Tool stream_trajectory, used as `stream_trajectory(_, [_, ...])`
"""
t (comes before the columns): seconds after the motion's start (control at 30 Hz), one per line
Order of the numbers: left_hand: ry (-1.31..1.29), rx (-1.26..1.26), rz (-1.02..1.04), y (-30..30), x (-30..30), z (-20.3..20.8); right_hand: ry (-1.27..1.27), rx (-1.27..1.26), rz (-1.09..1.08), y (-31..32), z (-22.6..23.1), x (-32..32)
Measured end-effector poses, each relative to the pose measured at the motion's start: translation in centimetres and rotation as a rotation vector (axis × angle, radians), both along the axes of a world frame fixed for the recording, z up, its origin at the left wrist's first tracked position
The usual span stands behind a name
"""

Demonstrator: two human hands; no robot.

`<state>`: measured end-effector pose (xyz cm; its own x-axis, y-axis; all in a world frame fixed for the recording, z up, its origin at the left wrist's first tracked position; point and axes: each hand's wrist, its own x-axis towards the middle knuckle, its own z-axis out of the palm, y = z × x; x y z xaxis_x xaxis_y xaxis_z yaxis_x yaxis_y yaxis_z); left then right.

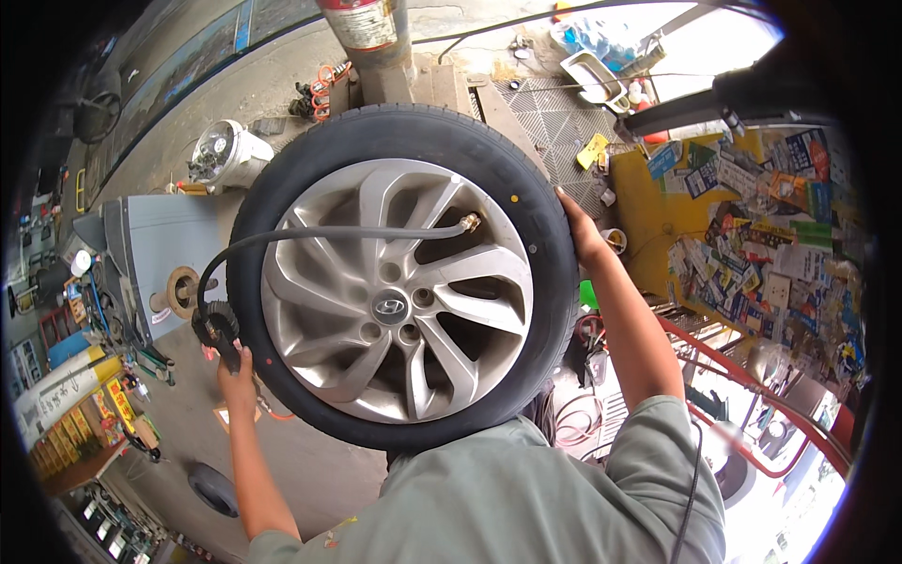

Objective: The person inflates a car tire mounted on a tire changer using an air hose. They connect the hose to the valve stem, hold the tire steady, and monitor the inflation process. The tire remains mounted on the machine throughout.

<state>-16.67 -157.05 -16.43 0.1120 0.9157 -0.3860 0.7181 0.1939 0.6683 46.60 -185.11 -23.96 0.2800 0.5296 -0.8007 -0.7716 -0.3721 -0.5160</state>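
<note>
A wheel (395, 273) takes up the middle of the view: a black tire (526, 310) on a silver alloy rim with curved spokes and a round centre cap. My left hand (235, 371), closed, grips a black tire inflator (218, 329) beside the tire's left edge. From it a black hose (348, 231) arches across the rim, and its brass end (470, 223) sits on or at the valve near the rim's upper right. Against the tire's right side my right hand (584, 230) lies with fingers stretched along the rubber; some of them are hidden.
Behind the wheel stands a grey and red post (371, 38). A white bucket (230, 155) and a grey cabinet (169, 244) are on the left. On the right are a yellow panel (648, 226) covered with paper scraps, a black machine arm (695, 108) and red metal tubing (752, 385).
</note>
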Motion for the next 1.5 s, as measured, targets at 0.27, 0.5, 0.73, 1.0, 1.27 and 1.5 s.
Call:
stream_trajectory(0.27, [0.004,0.069,-0.082,2.3,-0.9,-1.7,-0.062,0.031,-0.008,-2.2,-0.5,-0.8])
stream_trajectory(0.5, [0.006,-0.016,-0.079,5.2,3.8,0.7,-0.06,0.012,-0.15,-5.7,-0.6,-3.9])
stream_trajectory(0.73, [-0.039,-0.007,-0.166,6.8,0.9,-1.9,-0.025,0.041,-0.177,-5.4,-0.1,-4.0])
stream_trajectory(1.0, [0.021,0.032,-0.096,3.5,1.1,-0.3,0.021,-0.046,-0.14,-3.9,0.1,-2.5])
stream_trajectory(1.27, [0.066,0.015,0.007,0.1,0.8,-0.1,0.003,-0.043,-0.037,-0.6,0.1,-0.5])
stream_trajectory(1.5, [0.031,0.043,0.044,-1.8,-0.3,-1.4,-0.106,-0.095,0.04,1.3,-0.3,1.2])
